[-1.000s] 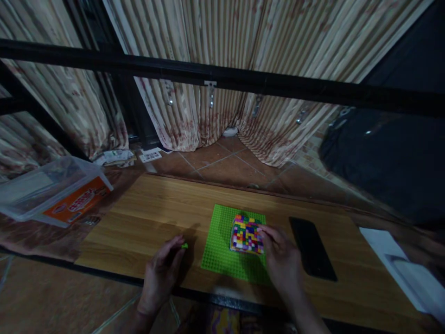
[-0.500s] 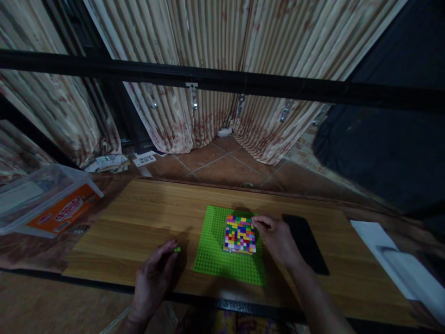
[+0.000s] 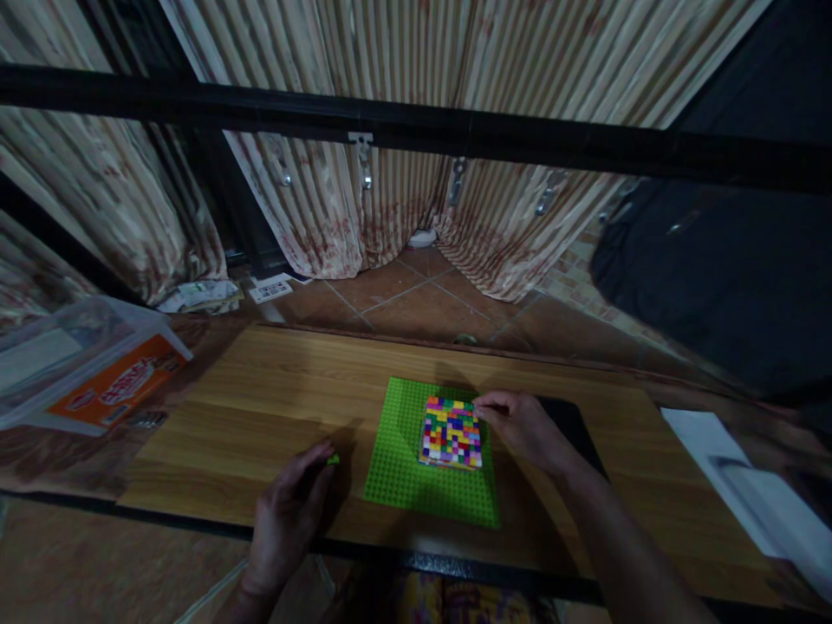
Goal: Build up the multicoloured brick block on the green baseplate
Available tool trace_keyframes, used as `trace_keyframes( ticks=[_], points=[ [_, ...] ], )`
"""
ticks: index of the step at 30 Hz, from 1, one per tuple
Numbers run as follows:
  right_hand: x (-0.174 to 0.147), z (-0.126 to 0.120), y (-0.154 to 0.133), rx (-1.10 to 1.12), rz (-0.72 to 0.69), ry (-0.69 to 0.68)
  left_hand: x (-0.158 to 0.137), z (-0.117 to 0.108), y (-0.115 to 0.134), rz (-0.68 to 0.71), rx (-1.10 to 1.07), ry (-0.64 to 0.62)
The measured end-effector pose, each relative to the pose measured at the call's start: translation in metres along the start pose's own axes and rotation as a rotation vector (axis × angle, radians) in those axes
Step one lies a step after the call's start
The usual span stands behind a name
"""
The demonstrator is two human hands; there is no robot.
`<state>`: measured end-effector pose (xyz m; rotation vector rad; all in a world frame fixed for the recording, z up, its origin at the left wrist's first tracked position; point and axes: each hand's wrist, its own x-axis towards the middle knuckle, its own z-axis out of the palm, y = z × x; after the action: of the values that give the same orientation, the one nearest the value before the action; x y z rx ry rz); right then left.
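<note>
A green studded baseplate (image 3: 396,472) lies on the wooden table, bearing a square block of small multicoloured bricks (image 3: 451,433). My right hand (image 3: 520,425) is at the block's far right corner, thumb and fingertips pinched together there. Whatever they may grip is too small or hidden to make out. To the left of the baseplate, my left hand (image 3: 289,503) rests low over the table, its thumb and forefinger closed on a small green brick (image 3: 333,459).
On the left stands a clear plastic box (image 3: 107,364) with an orange label. A flat black object (image 3: 572,425) lies behind my right hand. White papers (image 3: 708,468) are at the table's right end. A dark bar (image 3: 403,121) crosses in front of striped curtains.
My right hand has shifted slightly up and right, staying near the block's far right corner. The left hand keeps its hold on the green brick. The whole view has tilted a little.
</note>
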<state>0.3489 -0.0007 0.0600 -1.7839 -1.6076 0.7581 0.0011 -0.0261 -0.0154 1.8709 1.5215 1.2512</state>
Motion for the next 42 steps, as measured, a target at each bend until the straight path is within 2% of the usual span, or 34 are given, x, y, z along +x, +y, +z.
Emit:
trace_keyframes(
  ticks=[9, 14, 16, 21, 23, 26, 31, 42],
  points=[
    [-0.012, 0.021, 0.008, 0.214, 0.006, 0.175, 0.003, -0.004, 0.002, 0.014, 0.011, -0.005],
    [-0.045, 0.034, 0.028, 0.369, 0.078, 0.480, 0.009, 0.001, 0.037, 0.071, 0.010, 0.065],
    [-0.059, 0.039, 0.040, 0.371, 0.099, 0.552, 0.015, 0.012, 0.059, 0.088, -0.031, 0.013],
    [-0.078, 0.046, 0.064, 0.220, 0.016, 0.554, 0.034, 0.063, 0.110, 0.187, -0.145, -0.133],
    [-0.080, 0.048, 0.067, 0.157, -0.041, 0.548, 0.041, 0.083, 0.123, 0.223, -0.153, -0.194],
    [-0.081, 0.049, 0.066, 0.110, -0.104, 0.532, 0.049, 0.103, 0.134, 0.308, -0.109, -0.221],
    [-0.083, 0.048, 0.062, 0.126, -0.118, 0.524, 0.062, 0.116, 0.140, 0.431, 0.024, -0.256],
    [-0.084, 0.047, 0.061, 0.169, -0.078, 0.506, 0.069, 0.123, 0.137, 0.548, 0.169, -0.365]
  ],
)
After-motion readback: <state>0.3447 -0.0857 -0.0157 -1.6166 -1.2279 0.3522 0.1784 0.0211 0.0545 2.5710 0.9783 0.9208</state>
